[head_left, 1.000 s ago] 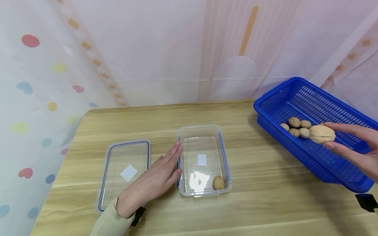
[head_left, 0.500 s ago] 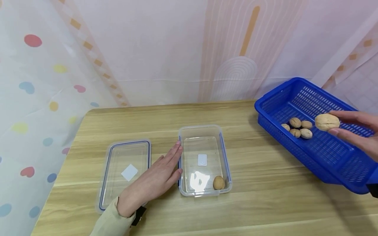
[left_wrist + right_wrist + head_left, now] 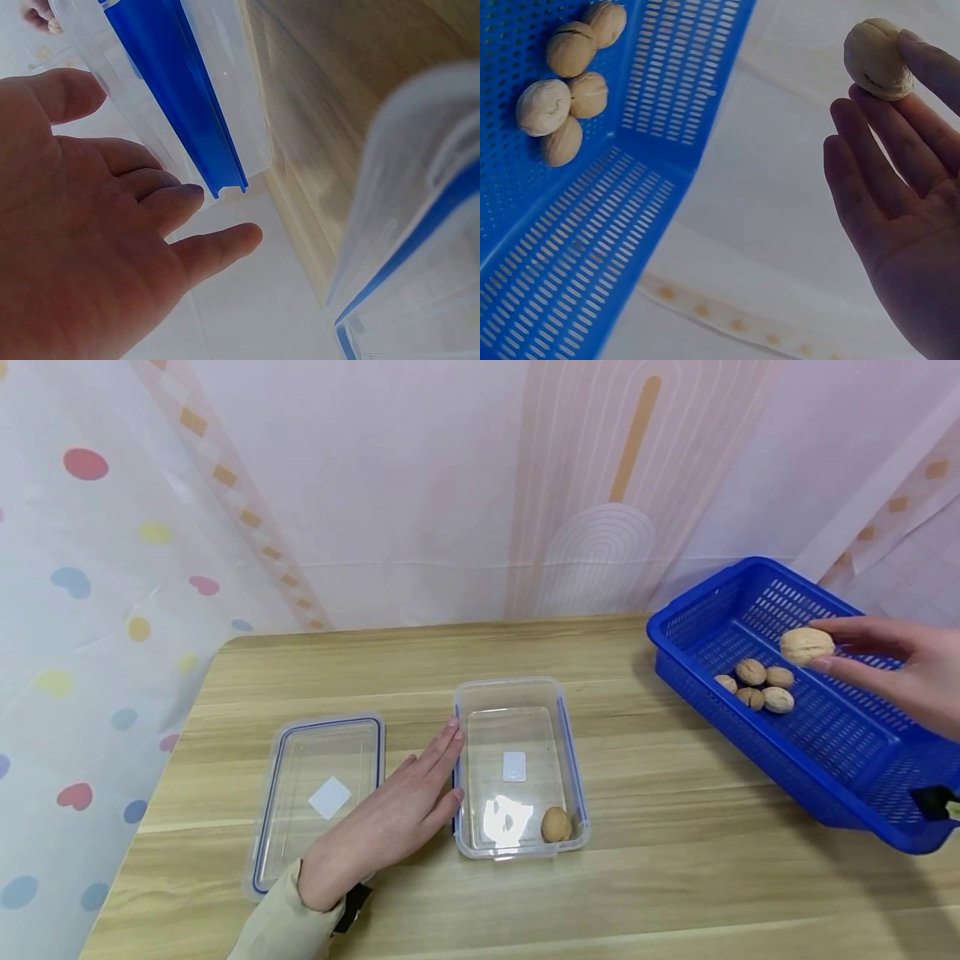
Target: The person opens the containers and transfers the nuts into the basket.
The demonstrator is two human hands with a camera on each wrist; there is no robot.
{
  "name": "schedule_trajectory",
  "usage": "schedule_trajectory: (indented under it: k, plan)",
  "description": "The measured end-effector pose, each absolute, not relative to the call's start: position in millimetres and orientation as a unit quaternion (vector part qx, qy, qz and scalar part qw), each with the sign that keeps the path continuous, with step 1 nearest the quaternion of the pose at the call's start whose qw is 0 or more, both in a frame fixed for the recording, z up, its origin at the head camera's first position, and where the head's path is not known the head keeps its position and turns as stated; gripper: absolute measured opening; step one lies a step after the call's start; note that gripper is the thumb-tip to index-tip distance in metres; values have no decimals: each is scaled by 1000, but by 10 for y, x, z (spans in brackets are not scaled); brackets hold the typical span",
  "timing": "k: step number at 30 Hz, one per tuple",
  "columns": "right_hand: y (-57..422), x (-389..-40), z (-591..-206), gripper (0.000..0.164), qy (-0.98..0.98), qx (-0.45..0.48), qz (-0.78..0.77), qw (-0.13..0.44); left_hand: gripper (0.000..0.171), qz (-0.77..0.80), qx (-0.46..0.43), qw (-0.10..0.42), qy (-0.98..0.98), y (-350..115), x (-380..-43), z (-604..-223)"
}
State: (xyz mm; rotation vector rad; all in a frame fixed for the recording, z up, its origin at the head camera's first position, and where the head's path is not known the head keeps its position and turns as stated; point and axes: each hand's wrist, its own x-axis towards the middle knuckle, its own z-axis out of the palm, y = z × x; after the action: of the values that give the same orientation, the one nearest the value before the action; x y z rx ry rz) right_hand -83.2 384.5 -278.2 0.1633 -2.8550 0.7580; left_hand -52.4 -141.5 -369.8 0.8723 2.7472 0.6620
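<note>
Between thumb and fingertips, my right hand (image 3: pixel 900 664) pinches a walnut (image 3: pixel 807 647) above the blue basket (image 3: pixel 847 797). The right wrist view shows that walnut (image 3: pixel 876 60) clear of the basket wall. Several other walnuts (image 3: pixel 751 672) lie together inside the basket, toward its left end. My left hand (image 3: pixel 390 814) has its fingers extended, with the fingertips against the left side of a clear plastic food container (image 3: pixel 521 693). A single walnut (image 3: pixel 556 825) sits in that container's near right corner. In the left wrist view, the container's blue clip (image 3: pixel 176 90) runs beside the fingers.
A clear lid (image 3: pixel 322 743) with a blue seal lies flat on the wooden table (image 3: pixel 622 893), left of the container and partly behind my left hand. A patterned cloth (image 3: pixel 420 485) hangs behind the table and along its left side.
My right hand, holding the walnut, has risen and moved toward the back of the basket, first rightward, then back left. The left hand and container have stayed in place.
</note>
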Motion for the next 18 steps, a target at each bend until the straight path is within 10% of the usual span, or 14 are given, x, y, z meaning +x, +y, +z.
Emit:
schedule_trajectory:
  k: [18]
  plan:
    - [3916, -1209, -2921, 47, -976, 57, 210, 6, 68, 223, 289, 99, 926, -1412, -523, -3704]
